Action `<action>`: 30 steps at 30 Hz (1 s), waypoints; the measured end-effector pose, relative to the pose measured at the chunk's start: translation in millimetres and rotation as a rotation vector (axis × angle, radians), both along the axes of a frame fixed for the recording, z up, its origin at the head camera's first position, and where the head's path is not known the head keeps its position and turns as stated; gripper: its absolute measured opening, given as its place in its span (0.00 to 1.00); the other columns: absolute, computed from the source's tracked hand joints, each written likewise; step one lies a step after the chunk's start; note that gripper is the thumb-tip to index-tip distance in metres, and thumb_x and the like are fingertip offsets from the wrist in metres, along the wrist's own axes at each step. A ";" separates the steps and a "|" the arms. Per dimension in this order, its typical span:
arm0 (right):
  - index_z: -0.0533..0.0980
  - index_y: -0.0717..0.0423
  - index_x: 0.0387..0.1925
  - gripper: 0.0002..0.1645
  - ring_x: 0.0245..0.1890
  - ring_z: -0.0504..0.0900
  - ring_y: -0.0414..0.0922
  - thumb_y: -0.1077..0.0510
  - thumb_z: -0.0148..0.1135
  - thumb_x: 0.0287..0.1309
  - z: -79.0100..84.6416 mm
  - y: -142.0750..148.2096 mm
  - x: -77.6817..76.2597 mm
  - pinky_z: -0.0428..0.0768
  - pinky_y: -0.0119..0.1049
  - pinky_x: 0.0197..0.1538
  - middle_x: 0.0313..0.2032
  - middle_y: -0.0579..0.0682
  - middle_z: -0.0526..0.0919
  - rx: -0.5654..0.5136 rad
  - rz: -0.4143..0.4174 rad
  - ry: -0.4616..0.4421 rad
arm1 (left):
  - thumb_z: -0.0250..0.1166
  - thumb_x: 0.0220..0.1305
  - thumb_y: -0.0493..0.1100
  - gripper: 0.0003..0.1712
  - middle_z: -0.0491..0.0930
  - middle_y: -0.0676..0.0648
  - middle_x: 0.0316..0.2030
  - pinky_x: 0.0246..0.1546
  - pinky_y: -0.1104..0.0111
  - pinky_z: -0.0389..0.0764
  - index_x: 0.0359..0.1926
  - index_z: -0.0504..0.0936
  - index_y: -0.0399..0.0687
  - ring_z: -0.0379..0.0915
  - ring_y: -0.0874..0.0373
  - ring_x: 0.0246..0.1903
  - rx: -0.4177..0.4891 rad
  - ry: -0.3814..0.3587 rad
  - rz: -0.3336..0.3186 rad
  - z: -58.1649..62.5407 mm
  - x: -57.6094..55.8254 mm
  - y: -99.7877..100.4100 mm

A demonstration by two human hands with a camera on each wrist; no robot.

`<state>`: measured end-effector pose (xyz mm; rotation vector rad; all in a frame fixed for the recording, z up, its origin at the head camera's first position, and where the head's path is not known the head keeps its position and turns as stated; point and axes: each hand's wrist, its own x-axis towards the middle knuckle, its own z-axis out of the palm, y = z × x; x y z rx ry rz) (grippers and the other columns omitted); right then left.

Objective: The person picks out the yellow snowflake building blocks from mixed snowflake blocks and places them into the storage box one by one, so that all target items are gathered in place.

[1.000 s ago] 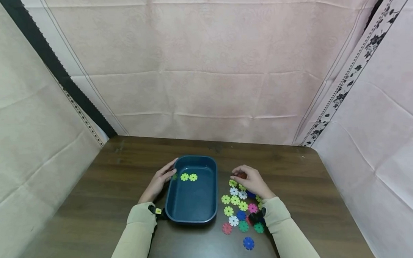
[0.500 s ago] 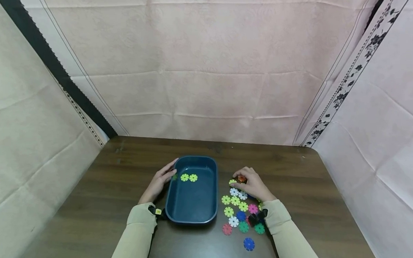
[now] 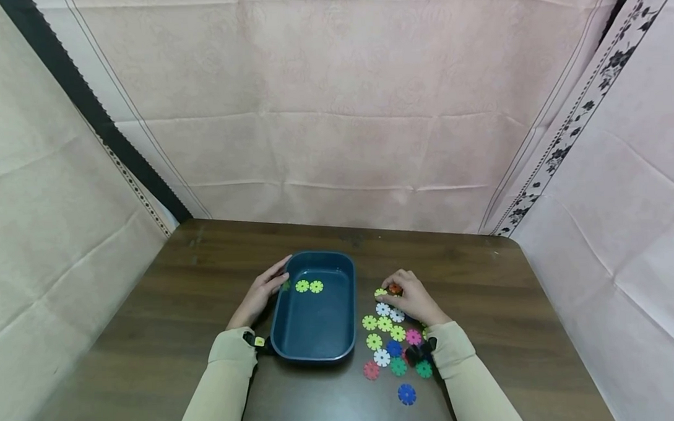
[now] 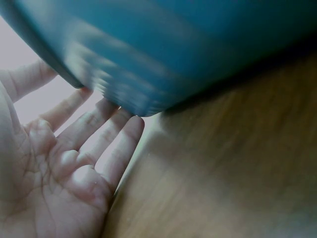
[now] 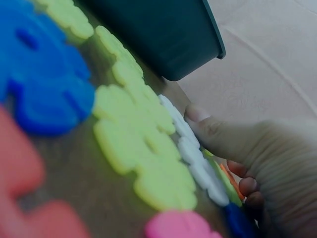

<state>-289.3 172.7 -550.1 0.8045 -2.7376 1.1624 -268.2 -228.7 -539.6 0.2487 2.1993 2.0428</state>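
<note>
My left hand (image 3: 260,292) rests along the left side of a dark blue rectangular tray (image 3: 314,354), its fingers (image 4: 119,148) mostly straight against the outer wall. Two yellow-green flower-shaped discs (image 3: 316,287) lie inside the tray. To the tray's right, my right hand (image 3: 414,299) reaches low over a spread of discs. Its thumb and index fingertip are at either side of a yellow-green disc (image 3: 380,292); I cannot tell whether they pinch it. An orange disc (image 5: 233,181) lies under its curled fingers. White discs (image 5: 190,144) sit close below the thumb.
Several more discs lie on the brown table (image 3: 205,252): yellow-green (image 3: 374,342), pink (image 3: 413,336), green (image 3: 398,366), red (image 3: 371,370) and white (image 3: 382,357). A blue disc (image 3: 407,394) lies nearest the front. Pale cloth (image 3: 333,111) hangs behind and on both sides.
My right hand has shifted slightly and its thumb and index finger have come round the yellow-green disc, uncovering the orange disc. The left hand and tray have stayed in place.
</note>
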 end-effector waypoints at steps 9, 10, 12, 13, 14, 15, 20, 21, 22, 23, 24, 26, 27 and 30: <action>0.80 0.44 0.42 0.14 0.41 0.72 0.44 0.46 0.73 0.58 -0.7 1.0 -1.4 0.74 0.43 0.44 0.39 0.41 0.78 -0.023 -0.025 -0.029 | 0.56 0.77 0.47 0.28 0.62 0.55 0.74 0.68 0.48 0.60 0.74 0.66 0.65 0.57 0.53 0.72 -0.004 0.010 -0.003 1.1 -0.6 0.6; 0.79 0.44 0.42 0.14 0.40 0.71 0.45 0.45 0.73 0.58 -1.0 1.2 -1.5 0.74 0.43 0.43 0.38 0.42 0.78 -0.030 -0.031 -0.035 | 0.56 0.77 0.47 0.28 0.61 0.55 0.74 0.68 0.48 0.60 0.74 0.66 0.65 0.57 0.53 0.72 -0.004 0.012 -0.004 0.7 -0.8 0.6; 0.79 0.43 0.42 0.15 0.38 0.71 0.45 0.45 0.73 0.58 -1.7 1.5 -1.4 0.74 0.42 0.40 0.37 0.43 0.77 -0.039 -0.043 -0.043 | 0.55 0.77 0.47 0.28 0.61 0.55 0.74 0.68 0.48 0.60 0.74 0.66 0.66 0.57 0.53 0.72 -0.003 0.016 -0.006 0.1 -1.2 0.4; 0.78 0.43 0.42 0.14 0.38 0.71 0.45 0.45 0.73 0.58 -2.0 1.6 -1.4 0.73 0.41 0.39 0.36 0.44 0.76 -0.044 -0.047 -0.045 | 0.55 0.77 0.47 0.28 0.62 0.56 0.74 0.68 0.48 0.60 0.74 0.67 0.66 0.57 0.54 0.72 -0.001 0.014 -0.003 -0.2 -1.4 0.4; 0.78 0.43 0.42 0.14 0.37 0.71 0.45 0.45 0.73 0.58 -2.3 1.7 -1.3 0.73 0.41 0.38 0.36 0.45 0.76 -0.048 -0.051 -0.045 | 0.55 0.77 0.47 0.28 0.62 0.56 0.74 0.68 0.48 0.60 0.74 0.67 0.66 0.57 0.54 0.72 0.000 0.014 -0.004 -0.5 -1.5 0.3; 0.78 0.43 0.42 0.14 0.36 0.71 0.45 0.45 0.73 0.59 -2.7 1.8 -1.3 0.73 0.40 0.38 0.35 0.45 0.76 -0.050 -0.054 -0.044 | 0.55 0.77 0.47 0.28 0.62 0.56 0.74 0.68 0.48 0.60 0.74 0.67 0.66 0.57 0.54 0.72 0.002 0.014 -0.003 -0.8 -1.6 0.2; 0.78 0.43 0.42 0.12 0.34 0.72 0.44 0.48 0.72 0.60 -4.7 1.9 -1.1 0.73 0.39 0.36 0.34 0.43 0.76 -0.068 -0.048 -0.025 | 0.56 0.77 0.47 0.28 0.61 0.54 0.74 0.68 0.48 0.60 0.75 0.66 0.65 0.57 0.53 0.72 0.004 0.023 -0.012 -1.6 -1.3 -0.3; 0.78 0.43 0.42 0.11 0.34 0.72 0.44 0.49 0.71 0.61 -5.3 2.0 -1.4 0.74 0.39 0.36 0.34 0.42 0.76 -0.070 -0.048 -0.020 | 0.56 0.77 0.47 0.28 0.61 0.54 0.74 0.68 0.48 0.60 0.75 0.66 0.65 0.57 0.53 0.72 0.006 0.024 -0.011 -1.5 -1.1 -0.4; 0.78 0.44 0.42 0.11 0.34 0.72 0.43 0.49 0.71 0.61 -5.5 2.1 -1.7 0.74 0.39 0.36 0.34 0.42 0.76 -0.075 -0.046 -0.014 | 0.56 0.77 0.47 0.28 0.62 0.54 0.74 0.68 0.48 0.60 0.74 0.66 0.65 0.57 0.53 0.72 0.005 0.025 -0.012 -1.4 -0.9 -0.3; 0.79 0.44 0.42 0.10 0.34 0.72 0.43 0.50 0.71 0.61 -6.0 2.2 -2.0 0.74 0.39 0.36 0.34 0.42 0.76 -0.078 -0.046 -0.008 | 0.56 0.76 0.47 0.28 0.62 0.55 0.74 0.68 0.48 0.60 0.74 0.67 0.65 0.57 0.53 0.72 0.007 0.021 -0.009 -1.5 -0.9 -0.5; 0.79 0.45 0.42 0.10 0.34 0.73 0.43 0.51 0.71 0.62 -6.3 2.2 -2.4 0.74 0.38 0.37 0.34 0.41 0.77 -0.084 -0.046 -0.002 | 0.56 0.76 0.48 0.28 0.62 0.55 0.74 0.68 0.47 0.60 0.74 0.67 0.65 0.57 0.53 0.72 0.005 0.019 -0.007 -1.3 -0.8 -0.5; 0.79 0.45 0.42 0.09 0.34 0.73 0.42 0.52 0.71 0.62 -6.5 2.4 -2.8 0.74 0.37 0.37 0.34 0.41 0.77 -0.089 -0.050 0.005 | 0.56 0.76 0.48 0.28 0.62 0.56 0.74 0.69 0.47 0.59 0.74 0.67 0.66 0.57 0.54 0.72 0.003 0.012 -0.001 -0.8 -0.6 -0.2; 0.79 0.45 0.42 0.09 0.34 0.74 0.42 0.52 0.71 0.62 -6.6 2.4 -2.9 0.74 0.37 0.37 0.34 0.41 0.77 -0.090 -0.052 0.008 | 0.56 0.76 0.48 0.28 0.62 0.56 0.73 0.69 0.47 0.59 0.74 0.67 0.66 0.56 0.54 0.72 0.000 0.009 0.002 -0.7 -0.4 -0.1; 0.80 0.46 0.41 0.08 0.34 0.74 0.42 0.53 0.70 0.63 -5.7 2.3 -2.2 0.74 0.37 0.37 0.33 0.40 0.78 -0.100 -0.054 0.014 | 0.56 0.76 0.48 0.28 0.62 0.56 0.73 0.69 0.46 0.59 0.74 0.67 0.66 0.56 0.54 0.72 -0.012 0.005 0.008 0.1 0.2 0.3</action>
